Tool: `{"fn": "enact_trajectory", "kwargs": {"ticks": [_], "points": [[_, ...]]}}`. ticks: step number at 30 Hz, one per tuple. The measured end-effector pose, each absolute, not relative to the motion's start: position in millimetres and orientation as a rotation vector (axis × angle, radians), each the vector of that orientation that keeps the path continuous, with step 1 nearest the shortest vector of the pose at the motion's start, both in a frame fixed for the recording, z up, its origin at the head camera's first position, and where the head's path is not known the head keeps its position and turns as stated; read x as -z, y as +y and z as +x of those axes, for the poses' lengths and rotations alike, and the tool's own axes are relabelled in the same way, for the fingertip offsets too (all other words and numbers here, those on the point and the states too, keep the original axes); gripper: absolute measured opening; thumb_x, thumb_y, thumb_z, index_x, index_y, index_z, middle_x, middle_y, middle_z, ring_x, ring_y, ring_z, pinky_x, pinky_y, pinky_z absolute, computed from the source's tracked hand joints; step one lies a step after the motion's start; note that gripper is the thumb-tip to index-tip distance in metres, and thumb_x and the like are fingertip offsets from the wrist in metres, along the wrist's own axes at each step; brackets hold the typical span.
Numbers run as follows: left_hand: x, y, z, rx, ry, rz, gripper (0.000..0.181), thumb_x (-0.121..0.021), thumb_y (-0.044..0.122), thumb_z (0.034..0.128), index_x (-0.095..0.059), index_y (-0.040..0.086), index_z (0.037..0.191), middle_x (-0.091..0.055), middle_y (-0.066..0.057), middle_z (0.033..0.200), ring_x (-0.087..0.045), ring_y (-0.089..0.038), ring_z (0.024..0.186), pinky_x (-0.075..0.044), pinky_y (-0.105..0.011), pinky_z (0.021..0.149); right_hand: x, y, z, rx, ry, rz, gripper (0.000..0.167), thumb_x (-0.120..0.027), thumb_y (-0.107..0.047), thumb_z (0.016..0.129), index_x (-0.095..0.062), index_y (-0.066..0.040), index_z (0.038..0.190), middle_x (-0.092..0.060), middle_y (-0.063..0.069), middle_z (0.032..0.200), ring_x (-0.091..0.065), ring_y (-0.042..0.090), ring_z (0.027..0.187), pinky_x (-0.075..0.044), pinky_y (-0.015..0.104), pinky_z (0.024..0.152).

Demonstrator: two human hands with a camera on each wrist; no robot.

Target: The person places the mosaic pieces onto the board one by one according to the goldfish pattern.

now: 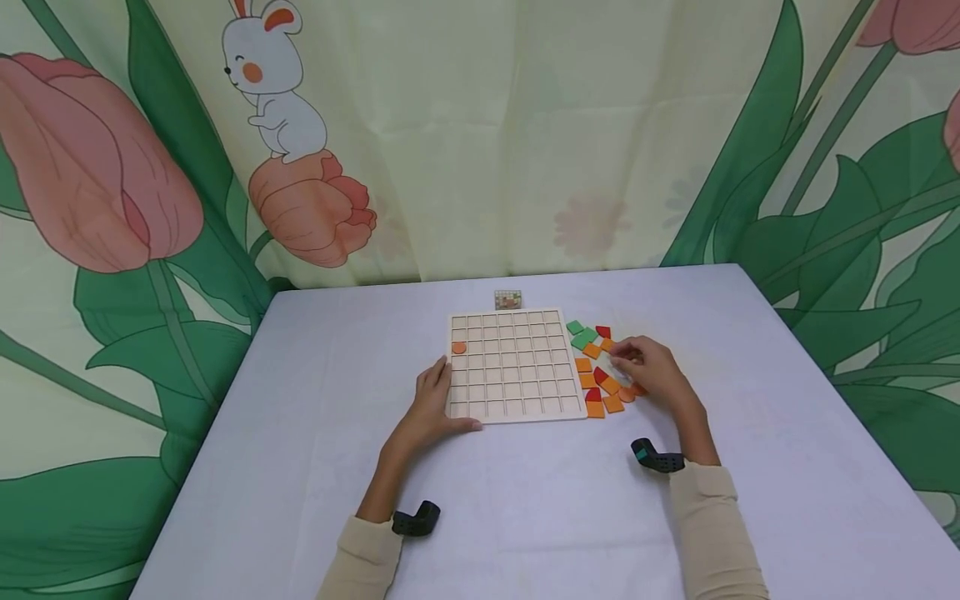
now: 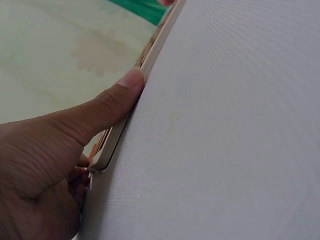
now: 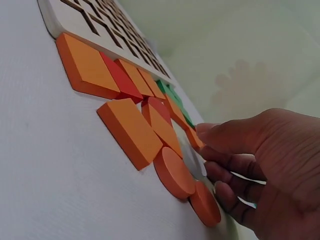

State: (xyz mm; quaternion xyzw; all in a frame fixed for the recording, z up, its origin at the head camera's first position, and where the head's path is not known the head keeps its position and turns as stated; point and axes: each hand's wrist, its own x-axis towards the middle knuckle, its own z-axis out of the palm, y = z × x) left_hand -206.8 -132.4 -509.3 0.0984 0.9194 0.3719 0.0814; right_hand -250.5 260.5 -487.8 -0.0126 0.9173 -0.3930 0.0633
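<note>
A pale wooden grid board [image 1: 517, 367] lies on the table, with one orange round piece [image 1: 459, 347] in a cell at its left side. My left hand [image 1: 432, 408] holds the board's near left corner, thumb along the front edge and fingers at the left side. Over the loose pieces to the right of the board is my right hand [image 1: 654, 369], its fingers loosely bent. Its thumb and fingertips are close to an orange tile [image 3: 194, 139] and a whitish piece [image 3: 194, 161]; no piece plainly shows between them. Below them are orange discs [image 3: 174, 172].
Several orange square tiles [image 1: 595, 409], red pieces [image 1: 603, 332] and green tiles [image 1: 583, 338] are scattered along the board's right edge. A small picture card [image 1: 507, 299] lies behind the board. The white-covered table [image 1: 337, 350] meets a printed curtain [image 1: 465, 167] at the back.
</note>
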Motion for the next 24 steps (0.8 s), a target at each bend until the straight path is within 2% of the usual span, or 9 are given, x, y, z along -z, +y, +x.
{"fn": "enact_trajectory", "kwargs": {"ticks": [5, 8, 14, 18, 24], "points": [[509.0, -131.7, -207.7, -1.103, 2.753, 0.304, 0.123, -0.097, 0.036, 0.0779, -0.022, -0.005, 0.167, -0.016, -0.024, 0.176, -0.015, -0.043, 0.162, -0.034, -0.057, 0.127, 481.2, 271.8, -247.7, 1.157, 2.728, -0.049, 0.035, -0.066, -0.021, 0.106, -0.064, 0.002, 0.133, -0.064, 0.026, 0.132, -0.058, 0.039, 0.119, -0.056, 0.051, 0.105], [507.8, -131.5, -208.0, -1.108, 2.754, 0.308, 0.123, -0.097, 0.036, 0.0777, -0.022, -0.004, 0.167, -0.016, -0.025, 0.176, -0.015, -0.044, 0.162, -0.033, -0.058, 0.127, 477.5, 281.5, -245.6, 1.113, 2.71, -0.06, 0.033, -0.067, -0.022, 0.105, -0.065, 0.001, 0.129, -0.067, 0.023, 0.124, -0.059, 0.036, 0.114, -0.058, 0.042, 0.099], [506.6, -131.5, -207.5, -1.089, 2.753, 0.3, 0.124, -0.096, 0.037, 0.0786, -0.02, -0.004, 0.167, -0.014, -0.024, 0.176, -0.013, -0.044, 0.162, -0.032, -0.057, 0.128, 475.1, 303.8, -236.6, 1.072, 2.62, -0.143, 0.031, -0.071, -0.021, 0.103, -0.068, 0.004, 0.121, -0.069, 0.014, 0.108, -0.058, 0.026, 0.1, -0.052, 0.024, 0.082], [509.1, -131.1, -207.3, -1.081, 2.758, 0.304, 0.124, -0.096, 0.037, 0.0789, -0.019, -0.006, 0.167, -0.013, -0.025, 0.176, -0.013, -0.045, 0.161, -0.033, -0.058, 0.127, 475.3, 310.1, -231.7, 1.065, 2.584, -0.209, 0.031, -0.075, -0.017, 0.099, -0.067, 0.006, 0.119, -0.066, 0.013, 0.105, -0.055, 0.024, 0.097, -0.051, 0.023, 0.075], [511.2, -131.3, -207.3, -1.079, 2.748, 0.297, 0.124, -0.095, 0.037, 0.0797, -0.018, -0.006, 0.167, -0.011, -0.023, 0.177, -0.011, -0.043, 0.162, -0.032, -0.057, 0.128, 476.5, 305.5, -231.5, 1.04, 2.589, -0.222, 0.033, -0.08, -0.013, 0.093, -0.066, 0.004, 0.117, -0.059, 0.013, 0.105, -0.05, 0.027, 0.101, -0.047, 0.027, 0.08]]}}
